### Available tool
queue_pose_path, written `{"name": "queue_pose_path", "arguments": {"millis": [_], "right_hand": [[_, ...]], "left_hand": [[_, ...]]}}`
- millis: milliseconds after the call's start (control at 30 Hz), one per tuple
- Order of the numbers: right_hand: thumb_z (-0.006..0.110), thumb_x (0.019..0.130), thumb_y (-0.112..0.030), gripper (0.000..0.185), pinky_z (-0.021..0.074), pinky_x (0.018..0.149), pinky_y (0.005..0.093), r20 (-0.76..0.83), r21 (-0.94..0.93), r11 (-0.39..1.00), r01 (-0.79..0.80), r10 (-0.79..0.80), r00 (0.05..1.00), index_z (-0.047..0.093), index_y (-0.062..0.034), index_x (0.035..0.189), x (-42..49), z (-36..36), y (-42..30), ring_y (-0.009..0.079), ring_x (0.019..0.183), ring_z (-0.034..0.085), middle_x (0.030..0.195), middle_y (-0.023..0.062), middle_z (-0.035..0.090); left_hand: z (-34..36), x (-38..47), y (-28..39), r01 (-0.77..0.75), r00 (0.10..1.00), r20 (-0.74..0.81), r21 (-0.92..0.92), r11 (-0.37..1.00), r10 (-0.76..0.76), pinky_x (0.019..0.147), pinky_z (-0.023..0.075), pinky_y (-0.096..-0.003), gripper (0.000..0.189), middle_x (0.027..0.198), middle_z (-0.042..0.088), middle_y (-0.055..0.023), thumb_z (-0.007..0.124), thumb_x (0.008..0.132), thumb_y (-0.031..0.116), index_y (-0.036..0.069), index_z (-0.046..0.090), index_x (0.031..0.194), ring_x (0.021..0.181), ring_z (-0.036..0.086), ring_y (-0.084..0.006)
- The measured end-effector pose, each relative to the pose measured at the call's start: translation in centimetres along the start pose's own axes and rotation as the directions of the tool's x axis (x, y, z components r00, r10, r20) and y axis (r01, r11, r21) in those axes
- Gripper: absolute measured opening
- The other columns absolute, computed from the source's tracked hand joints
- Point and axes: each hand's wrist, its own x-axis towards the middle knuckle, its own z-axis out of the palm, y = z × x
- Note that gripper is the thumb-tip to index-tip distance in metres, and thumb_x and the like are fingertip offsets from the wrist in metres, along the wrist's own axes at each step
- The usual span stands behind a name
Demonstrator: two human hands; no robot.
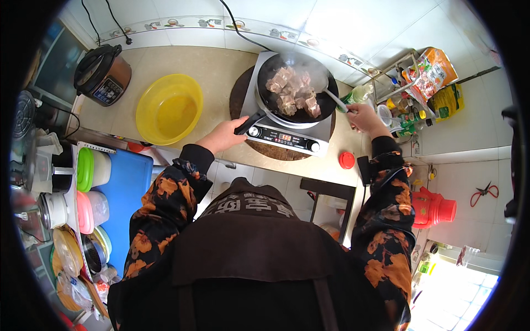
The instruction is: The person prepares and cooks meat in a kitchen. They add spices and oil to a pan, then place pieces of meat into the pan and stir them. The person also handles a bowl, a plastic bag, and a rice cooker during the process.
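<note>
Chunks of pale, browning meat (285, 85) lie in a black wok (269, 101), and steam rises from them. The wok rests on an induction cooker (271, 138) with a lit display and two knobs. My left hand (225, 135) is closed around the black wok handle (250, 123). In my right hand (364, 118) is the grey handle of a cooking spatula (335, 99). Its head reaches into the right side of the wok, blurred by steam, so its shape is hard to make out.
Left of the cooker are a yellow plastic basin (169, 109) and an electric pressure cooker (102, 74). Bottles (408, 120) and seasoning bags (434, 74) crowd the right corner. A red lid (347, 160) lies near the counter's front edge. A red thermos (432, 209) stands further right.
</note>
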Motion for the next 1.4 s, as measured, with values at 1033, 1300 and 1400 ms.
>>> {"name": "queue_pose_path", "arguments": {"millis": [1033, 1300, 1400], "right_hand": [[0.060, 0.089, -0.014, 0.028, 0.0375, 0.039, 0.0231, 0.559, 0.078, 0.935, -0.346, 0.246, 0.792, 0.069, -0.0025, 0.113, -0.7, -7.8, -6.0, 0.0097, 0.047, 0.053, 0.070, 0.0078, 0.064], [0.064, 0.092, -0.017, 0.039, 0.0412, 0.045, 0.0238, 0.235, 0.719, 0.658, -0.222, 0.071, 0.969, 0.063, 0.0020, 0.125, -1.8, 8.7, -1.9, 0.0107, 0.049, 0.054, 0.072, 0.0066, 0.063], [0.061, 0.095, -0.015, 0.039, 0.0380, 0.043, 0.0234, 0.139, 0.638, 0.751, -0.169, 0.103, 0.985, 0.058, 0.0013, 0.131, -3.0, 8.4, -3.5, 0.0092, 0.047, 0.050, 0.070, 0.0046, 0.062]], "left_hand": [[-0.4, 0.0, -0.3, -0.001, 1.000, 0.016, -0.016, 1.000, 0.002, 0.099, 0.0445, -0.0288, 0.065, 0.133, 0.061, -0.0164, 0.065, 0.087, 0.011, 0.002, 0.041, 0.147, 0.117, 0.060, -0.0186], [-0.5, 0.0, 0.3, 0.014, 0.999, 0.041, -0.022, 1.000, -0.013, 0.099, 0.0444, -0.0287, 0.066, 0.131, 0.062, -0.0157, 0.067, 0.087, 0.011, 0.001, 0.042, 0.147, 0.114, 0.060, -0.0168], [-0.2, 0.3, -1.4, -0.027, 1.000, 0.005, -0.029, 0.999, 0.027, 0.099, 0.0444, -0.0287, 0.065, 0.132, 0.062, -0.0153, 0.067, 0.087, 0.010, 0.000, 0.042, 0.147, 0.114, 0.060, -0.0169]]}}
